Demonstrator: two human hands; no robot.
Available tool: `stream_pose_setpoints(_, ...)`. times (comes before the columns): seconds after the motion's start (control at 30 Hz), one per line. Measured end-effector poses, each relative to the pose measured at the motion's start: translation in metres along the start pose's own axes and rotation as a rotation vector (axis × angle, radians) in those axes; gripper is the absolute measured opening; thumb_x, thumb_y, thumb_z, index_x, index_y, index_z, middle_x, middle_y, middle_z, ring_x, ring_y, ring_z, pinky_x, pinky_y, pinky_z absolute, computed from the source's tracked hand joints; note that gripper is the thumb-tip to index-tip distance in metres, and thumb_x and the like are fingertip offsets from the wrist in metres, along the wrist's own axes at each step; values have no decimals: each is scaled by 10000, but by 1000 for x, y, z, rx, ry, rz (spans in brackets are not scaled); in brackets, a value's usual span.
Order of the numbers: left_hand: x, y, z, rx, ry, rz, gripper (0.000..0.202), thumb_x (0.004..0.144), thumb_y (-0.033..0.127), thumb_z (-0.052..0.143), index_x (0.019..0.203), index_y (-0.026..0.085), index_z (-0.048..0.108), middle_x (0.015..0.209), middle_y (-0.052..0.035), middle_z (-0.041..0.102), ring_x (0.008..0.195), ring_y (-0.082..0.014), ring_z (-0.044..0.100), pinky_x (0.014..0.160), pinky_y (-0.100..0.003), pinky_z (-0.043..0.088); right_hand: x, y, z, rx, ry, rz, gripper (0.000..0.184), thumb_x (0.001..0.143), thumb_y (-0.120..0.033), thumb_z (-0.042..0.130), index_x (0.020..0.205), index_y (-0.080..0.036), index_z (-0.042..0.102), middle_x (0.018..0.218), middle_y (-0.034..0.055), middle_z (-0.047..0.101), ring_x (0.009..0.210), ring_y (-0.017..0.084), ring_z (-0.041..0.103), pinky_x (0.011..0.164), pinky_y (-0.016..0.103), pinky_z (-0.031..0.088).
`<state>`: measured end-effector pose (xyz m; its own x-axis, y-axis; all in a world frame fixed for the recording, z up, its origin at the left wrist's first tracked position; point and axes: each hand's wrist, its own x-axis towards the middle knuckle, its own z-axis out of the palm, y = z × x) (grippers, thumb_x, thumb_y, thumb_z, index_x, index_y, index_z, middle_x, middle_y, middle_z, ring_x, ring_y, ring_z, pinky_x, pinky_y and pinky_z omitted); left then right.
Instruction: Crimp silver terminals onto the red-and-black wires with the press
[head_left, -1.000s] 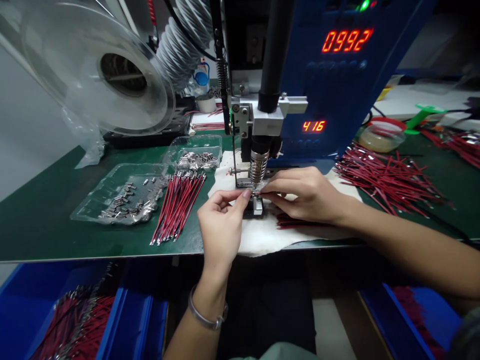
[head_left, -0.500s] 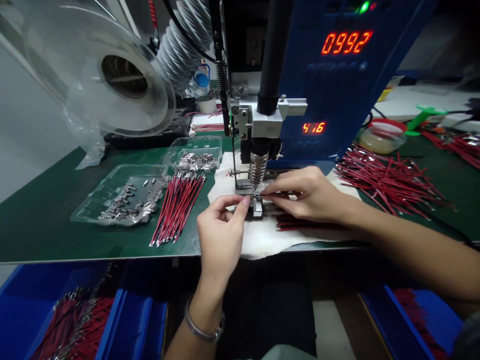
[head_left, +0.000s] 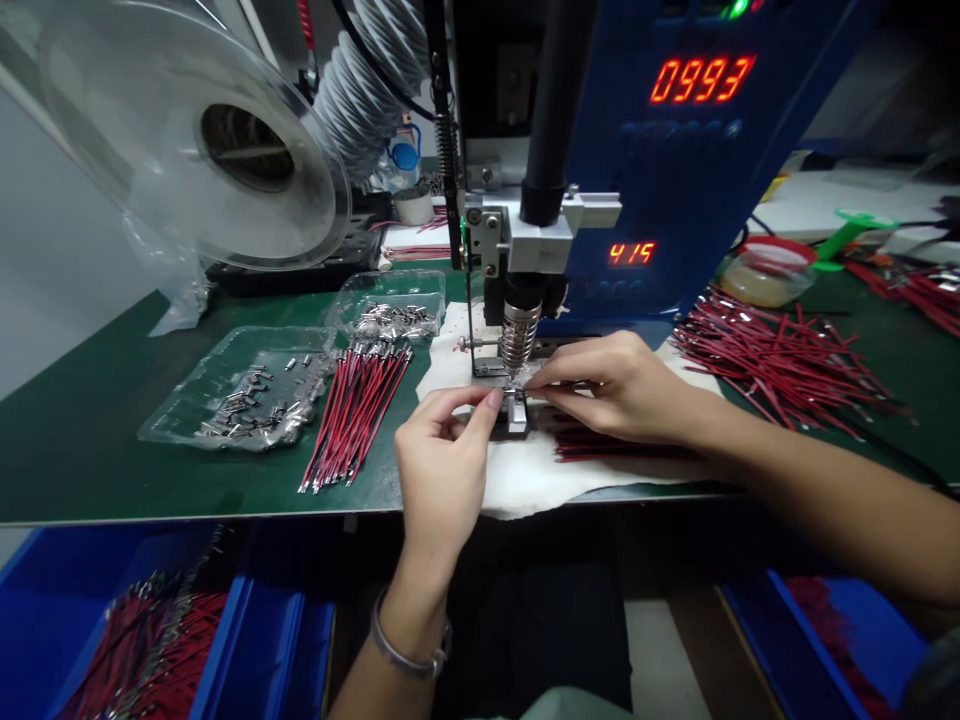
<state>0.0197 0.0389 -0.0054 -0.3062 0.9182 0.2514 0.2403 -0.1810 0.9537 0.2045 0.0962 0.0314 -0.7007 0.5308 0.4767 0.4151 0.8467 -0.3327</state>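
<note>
My left hand [head_left: 446, 445] is closed in a pinch, its thumb and index tips on a small metal part at the little metal holder [head_left: 516, 412]. From the other side my right hand [head_left: 619, 385] pinches close to the same spot; its fingers hide what they hold. Just above the fingertips is the soldering head [head_left: 519, 335], with a coiled metal sleeve. Red and black wires [head_left: 611, 440] lie under my right hand on a white cloth [head_left: 525, 485]. The blue machine [head_left: 675, 180] behind reads 0993 and 415.
Left of my hands lie finished-looking red wires with metal ends [head_left: 354, 415] and a clear tray [head_left: 180, 415] of small metal cylinders. A second clear tray [head_left: 435, 290] stands behind. A loose wire heap [head_left: 772, 355] and a red-rimmed jar [head_left: 769, 275] are at right. Blue bins [head_left: 255, 640] sit below.
The upper display has gone from 0992 to 0993 and the lower one from 416 to 415. Both hands stay almost in place; the view has shifted slightly.
</note>
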Motion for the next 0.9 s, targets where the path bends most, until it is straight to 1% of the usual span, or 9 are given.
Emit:
stream_pose_setpoints(0.1, 0, 1, 0, 8, 0, 1, 176, 766, 332, 699, 807, 163, 730, 733, -21, 636, 501, -66, 385, 473, -194, 341, 1, 0, 0, -4, 3, -2, 146, 850, -145, 589, 897, -104, 721, 732, 47, 673, 615, 93, 578, 587, 198, 411)
stream_pose_setpoints(0.47, -1, -1, -1, 11, 0, -17, 201, 767, 357, 696, 816, 165, 727, 747, -27, 643, 505, -68, 386, 483, -199, 349, -1, 1, 2, -7, 14, 1, 144, 848, -154, 590, 882, -111, 724, 728, 48, 675, 612, 99, 582, 581, 202, 415)
stream_pose_setpoints(0.67, -1, 0, -1, 14, 6, -14, 216, 768, 360, 690, 819, 154, 726, 732, -36, 640, 512, -82, 395, 486, -206, 347, -2, 4, 3, -30, 8, -13, 159, 853, -152, 568, 904, -131, 718, 748, 46, 683, 633, 109, 593, 599, 212, 426)
stream_pose_setpoints(0.9, -2, -1, -1, 13, 3, -12, 227, 762, 362, 692, 826, 146, 726, 727, -43, 641, 512, -92, 407, 485, -215, 345, 0, 3, 2, -50, 16, -26, 163, 860, -157, 562, 895, -130, 719, 726, 45, 679, 613, 106, 585, 582, 209, 420)
